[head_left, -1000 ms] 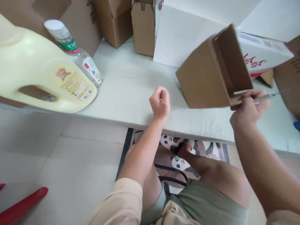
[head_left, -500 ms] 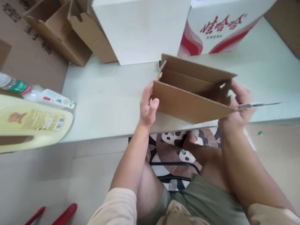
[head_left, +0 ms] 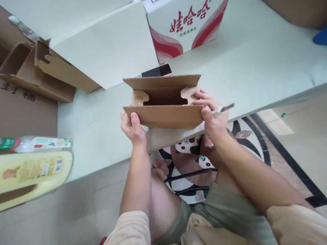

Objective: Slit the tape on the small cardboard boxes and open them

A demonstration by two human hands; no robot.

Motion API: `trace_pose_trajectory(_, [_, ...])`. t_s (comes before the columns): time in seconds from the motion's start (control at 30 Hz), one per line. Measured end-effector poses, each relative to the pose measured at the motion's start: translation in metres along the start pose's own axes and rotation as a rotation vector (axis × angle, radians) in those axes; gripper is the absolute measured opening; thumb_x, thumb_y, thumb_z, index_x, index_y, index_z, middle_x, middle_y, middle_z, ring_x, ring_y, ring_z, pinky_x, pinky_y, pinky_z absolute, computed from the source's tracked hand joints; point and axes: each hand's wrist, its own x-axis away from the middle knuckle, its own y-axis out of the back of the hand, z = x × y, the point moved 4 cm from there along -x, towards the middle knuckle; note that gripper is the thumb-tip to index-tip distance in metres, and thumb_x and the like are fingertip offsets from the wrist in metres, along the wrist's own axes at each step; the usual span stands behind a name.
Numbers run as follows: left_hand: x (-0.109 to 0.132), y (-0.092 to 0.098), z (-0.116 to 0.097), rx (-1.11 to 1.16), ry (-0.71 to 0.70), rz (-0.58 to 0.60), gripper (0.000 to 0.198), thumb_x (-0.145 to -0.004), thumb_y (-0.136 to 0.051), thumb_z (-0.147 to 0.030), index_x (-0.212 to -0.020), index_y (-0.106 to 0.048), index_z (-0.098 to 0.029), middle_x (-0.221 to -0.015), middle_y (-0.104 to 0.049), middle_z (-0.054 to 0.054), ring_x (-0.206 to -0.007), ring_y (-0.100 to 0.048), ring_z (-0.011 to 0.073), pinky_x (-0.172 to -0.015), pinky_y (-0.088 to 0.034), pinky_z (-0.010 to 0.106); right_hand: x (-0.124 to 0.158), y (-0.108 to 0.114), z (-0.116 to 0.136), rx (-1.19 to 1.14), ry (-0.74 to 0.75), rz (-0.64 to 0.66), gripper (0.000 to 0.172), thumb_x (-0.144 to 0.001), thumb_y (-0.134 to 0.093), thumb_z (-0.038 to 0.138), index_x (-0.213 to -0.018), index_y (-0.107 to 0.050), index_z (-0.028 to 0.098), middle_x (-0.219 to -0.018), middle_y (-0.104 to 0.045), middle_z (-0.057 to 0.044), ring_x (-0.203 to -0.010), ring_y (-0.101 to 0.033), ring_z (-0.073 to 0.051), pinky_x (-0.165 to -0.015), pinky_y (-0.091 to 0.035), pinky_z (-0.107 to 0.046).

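Observation:
A small brown cardboard box (head_left: 163,115) with its flaps open is held above the pale table's (head_left: 102,119) front edge, its opening turned toward me. My left hand (head_left: 131,126) grips the box's left end, thumb on the near panel. Around the right end, my right hand (head_left: 213,114) is closed, its fingers pressing on the right inner flap. That same hand also holds a thin pen-like tool (head_left: 223,109) that sticks out to the right.
A black phone (head_left: 156,70) lies just behind the box. Farther back stand a white carton with red print (head_left: 184,27), a plain white box (head_left: 102,51) and open brown cartons (head_left: 35,73). A yellow jug (head_left: 30,175) and a water bottle (head_left: 35,143) lie at the left.
My left hand went from a fist on the table to gripping the box's left end. The box swung from tilted at the right to level in front of me, flaps open.

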Motion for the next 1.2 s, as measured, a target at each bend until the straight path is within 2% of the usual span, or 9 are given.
trace_pose_trajectory(0.13, [0.010, 0.004, -0.009, -0.127, -0.018, -0.054, 0.050, -0.093, -0.051, -0.065, -0.076, -0.056, -0.018, -0.087, -0.050, 0.002, -0.089, -0.055, 0.0166, -0.092, -0.049, 0.034, -0.003, 0.003, -0.016, -0.032, -0.114, -0.015, 0.044, -0.093, -0.059, 0.053, -0.127, -0.060, 0.025, -0.142, -0.064, -0.010, -0.142, -0.055, -0.028, -0.122, -0.040, -0.055])
trace_pose_trajectory(0.23, [0.014, 0.004, -0.006, -0.169, -0.011, -0.062, 0.049, -0.091, -0.050, -0.066, -0.103, -0.057, -0.020, -0.104, -0.053, 0.006, -0.100, -0.057, 0.0191, -0.095, -0.049, 0.037, -0.009, 0.002, -0.027, -0.012, -0.136, 0.051, 0.052, -0.091, -0.059, 0.040, -0.140, -0.049, 0.028, -0.153, -0.055, -0.008, -0.149, -0.047, -0.026, -0.126, -0.037, -0.052])
trace_pose_trajectory(0.3, [0.013, 0.005, -0.002, -0.148, -0.029, -0.059, 0.052, -0.089, -0.051, -0.063, -0.121, -0.049, -0.023, -0.118, -0.052, 0.009, -0.111, -0.056, 0.0214, -0.100, -0.048, 0.039, -0.014, 0.000, -0.029, -0.009, -0.144, 0.091, 0.060, -0.087, -0.059, 0.032, -0.145, -0.044, 0.031, -0.159, -0.049, -0.006, -0.152, -0.042, -0.025, -0.127, -0.035, -0.050])
trace_pose_trajectory(0.43, [0.009, 0.005, 0.003, -0.115, -0.075, -0.001, 0.050, -0.088, -0.050, -0.051, -0.129, -0.042, -0.024, -0.134, -0.049, 0.012, -0.129, -0.051, 0.0250, -0.110, -0.042, 0.042, -0.018, -0.005, -0.023, -0.027, -0.126, 0.159, 0.073, -0.084, -0.053, 0.026, -0.154, -0.033, 0.034, -0.158, -0.050, -0.003, -0.152, -0.041, -0.024, -0.126, -0.037, -0.048])
trace_pose_trajectory(0.6, [0.002, 0.007, 0.010, -0.180, -0.094, 0.043, 0.061, -0.086, -0.046, -0.055, -0.140, -0.038, -0.026, -0.148, -0.045, 0.012, -0.142, -0.042, 0.0278, -0.112, -0.041, 0.043, -0.012, -0.008, -0.018, -0.024, -0.055, 0.146, 0.053, -0.085, -0.048, 0.029, -0.138, -0.053, 0.033, -0.142, -0.061, -0.004, -0.141, -0.053, -0.027, -0.123, -0.040, -0.051])
trace_pose_trajectory(0.77, [-0.003, 0.010, 0.017, -0.159, -0.090, 0.076, 0.067, -0.086, -0.046, -0.060, -0.144, -0.038, -0.027, -0.151, -0.044, 0.011, -0.146, -0.038, 0.0291, -0.115, -0.039, 0.045, -0.010, -0.010, -0.019, -0.032, -0.081, 0.131, 0.069, -0.084, -0.052, 0.033, -0.151, -0.034, 0.038, -0.159, -0.047, -0.001, -0.145, -0.049, -0.027, -0.121, -0.043, -0.053])
trace_pose_trajectory(0.9, [-0.001, 0.011, 0.019, -0.133, -0.091, 0.098, 0.067, -0.086, -0.046, -0.060, -0.145, -0.039, -0.028, -0.151, -0.044, 0.010, -0.144, -0.040, 0.0304, -0.115, -0.039, 0.047, -0.011, -0.011, -0.016, -0.022, -0.120, 0.188, 0.067, -0.084, -0.052, 0.031, -0.149, -0.039, 0.036, -0.153, -0.054, -0.003, -0.148, -0.046, -0.026, -0.126, -0.037, -0.051])
trace_pose_trajectory(1.07, [0.001, 0.012, 0.025, -0.126, -0.036, 0.129, 0.069, -0.088, -0.043, -0.058, -0.151, -0.037, -0.031, -0.158, -0.038, 0.009, -0.130, -0.056, 0.0265, -0.110, -0.047, 0.043, -0.010, -0.007, -0.005, -0.048, -0.046, 0.150, 0.031, -0.084, -0.052, 0.027, -0.113, -0.065, 0.029, -0.135, -0.066, -0.005, -0.139, -0.055, -0.029, -0.124, -0.038, -0.054])
trace_pose_trajectory(1.2, [-0.001, 0.014, 0.021, -0.148, -0.099, 0.147, 0.050, -0.089, -0.046, -0.048, -0.130, -0.064, -0.026, -0.152, -0.046, 0.007, -0.143, -0.046, 0.0282, -0.119, -0.039, 0.044, -0.008, -0.007, -0.001, -0.041, -0.043, 0.126, 0.016, -0.084, -0.053, 0.026, -0.092, -0.067, 0.025, -0.125, -0.069, -0.007, -0.132, -0.059, -0.031, -0.119, -0.041, -0.057])
